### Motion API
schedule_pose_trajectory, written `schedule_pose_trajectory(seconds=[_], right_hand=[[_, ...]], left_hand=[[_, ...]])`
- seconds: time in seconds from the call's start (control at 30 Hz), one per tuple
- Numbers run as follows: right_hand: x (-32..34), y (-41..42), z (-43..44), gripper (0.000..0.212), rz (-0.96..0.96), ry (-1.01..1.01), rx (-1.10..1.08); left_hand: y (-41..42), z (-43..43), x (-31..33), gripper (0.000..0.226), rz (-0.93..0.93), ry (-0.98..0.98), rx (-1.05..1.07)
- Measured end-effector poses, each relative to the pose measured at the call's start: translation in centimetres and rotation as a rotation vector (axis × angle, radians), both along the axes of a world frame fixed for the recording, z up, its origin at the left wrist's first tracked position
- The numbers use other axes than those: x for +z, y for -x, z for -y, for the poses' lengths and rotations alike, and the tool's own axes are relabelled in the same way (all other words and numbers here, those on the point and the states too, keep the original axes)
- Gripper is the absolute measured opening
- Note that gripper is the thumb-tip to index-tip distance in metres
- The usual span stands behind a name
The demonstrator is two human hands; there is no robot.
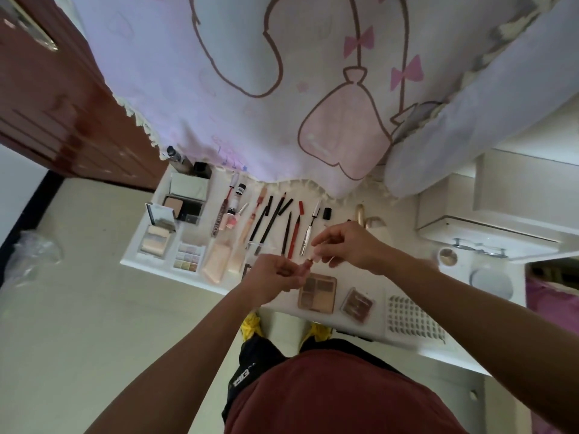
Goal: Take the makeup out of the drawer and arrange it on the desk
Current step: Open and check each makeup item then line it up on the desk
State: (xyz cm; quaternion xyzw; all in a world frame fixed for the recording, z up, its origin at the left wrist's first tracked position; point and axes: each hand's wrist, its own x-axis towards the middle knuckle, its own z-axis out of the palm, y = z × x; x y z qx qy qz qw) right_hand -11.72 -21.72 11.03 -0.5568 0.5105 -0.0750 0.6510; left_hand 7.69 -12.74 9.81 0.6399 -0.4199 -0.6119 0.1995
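Both my left hand (275,277) and right hand (347,245) pinch a small pink tube (308,263) mid-frame; I should lay it parallel beside the pencils (275,222).

Noted left hand (272,278) at frame centre, fingers curled round a small pink tube (303,270). Noted right hand (347,245) just right of it, pinching the pale cap (318,257) at the tube's upper end. Could not confirm any gap between cap and tube. Found both hands above a white desk (404,245).

Recorded on the desk:
- a row of pencils (272,219) above the hands, side by side
- an open powder compact (185,203) at left
- a pastel palette (187,257) below it
- a brown eyeshadow palette (317,292) just below the hands
- a smaller brown palette (357,305) beside that
- a white perforated tray (413,319) at lower right

Logged a pink cartoon blanket (250,73) across the upper frame, overhanging the desk's far edge.
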Motion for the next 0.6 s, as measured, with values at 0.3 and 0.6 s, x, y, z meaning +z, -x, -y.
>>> schedule_pose_trajectory(seconds=[0.3,0.6], right_hand=[[-3.9,-2.0,-0.5,0.02,-0.109,-0.05,0.065],[-7.6,-4.4,-0.4,0.023,-0.181,-0.104,0.115]], left_hand=[[2.3,-3.2,-4.0,0.033,0.302,0.047,0.158],[3.0,-4.4,-6.5,0.019,0.656,0.162,0.121]])
